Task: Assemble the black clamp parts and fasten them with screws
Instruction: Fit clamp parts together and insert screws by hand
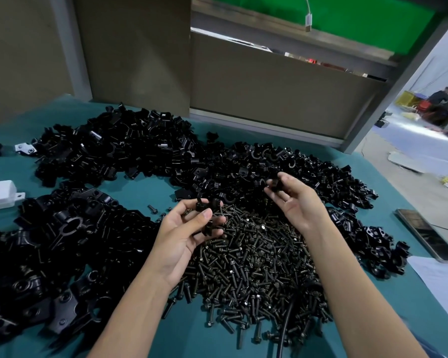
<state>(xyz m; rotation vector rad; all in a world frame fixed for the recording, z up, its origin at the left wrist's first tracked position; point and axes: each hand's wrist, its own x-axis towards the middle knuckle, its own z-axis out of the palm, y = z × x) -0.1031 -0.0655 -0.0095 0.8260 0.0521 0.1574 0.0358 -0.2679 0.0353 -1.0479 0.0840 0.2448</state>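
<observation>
The heap of screws [256, 257] lies closest, loose on the teal surface [145, 187] right under both hands, probably for quick picking. The left grip [185, 232] clutches a black clamp part [203, 205], and the right grip [298, 202] pinches a matching piece [274, 184]. No bins are visible; the clamp heaps [114, 148] lie loose.

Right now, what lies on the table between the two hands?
In the head view, the screw pile fills the gap between the left hand and the right hand.
</observation>
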